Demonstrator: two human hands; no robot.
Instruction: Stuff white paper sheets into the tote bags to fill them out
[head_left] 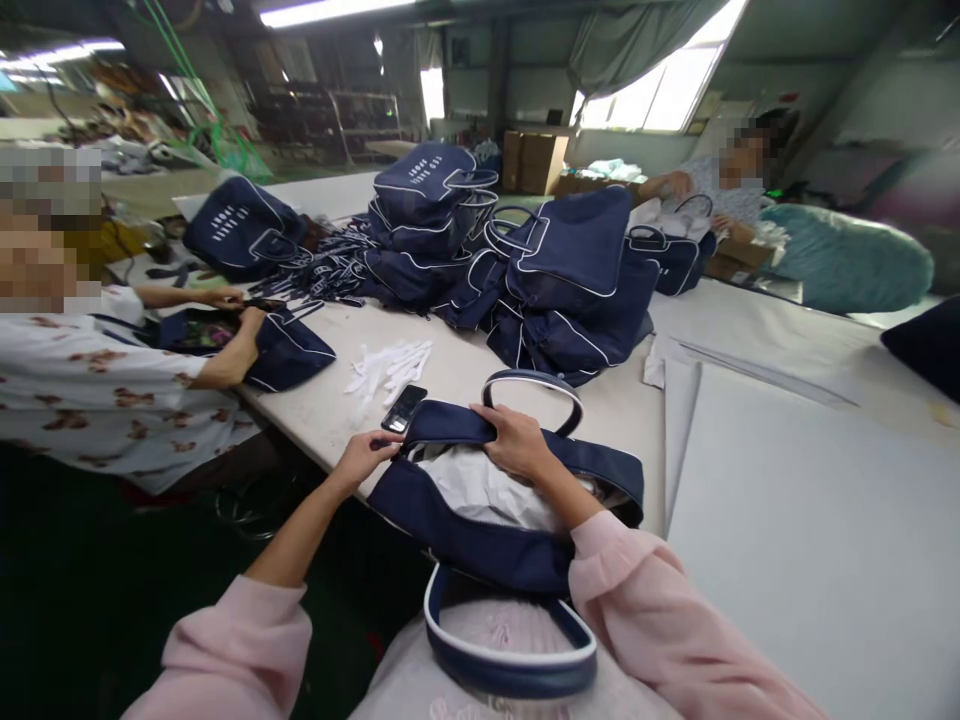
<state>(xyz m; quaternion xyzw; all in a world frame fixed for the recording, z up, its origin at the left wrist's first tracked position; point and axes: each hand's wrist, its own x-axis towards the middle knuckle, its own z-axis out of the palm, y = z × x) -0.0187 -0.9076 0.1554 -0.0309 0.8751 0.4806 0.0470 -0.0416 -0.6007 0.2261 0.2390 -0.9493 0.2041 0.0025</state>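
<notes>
A navy bag with white piping [480, 535] lies open at the table's near edge, white paper stuffing [487, 490] showing inside. My left hand [367, 455] pinches the bag's left end at the zipper. My right hand [517, 440] grips the far rim of the opening, fingers curled over the fabric. One handle [534, 385] arches beyond my right hand; the other handle [510, 660] hangs over my lap.
A black phone [405, 407] and white paper strips [390, 367] lie just beyond the bag. A pile of navy bags [547, 280] fills the table's middle. A person at the left handles a bag [289, 350]; another person sits at the far right. White sheets [810, 500] cover the right side.
</notes>
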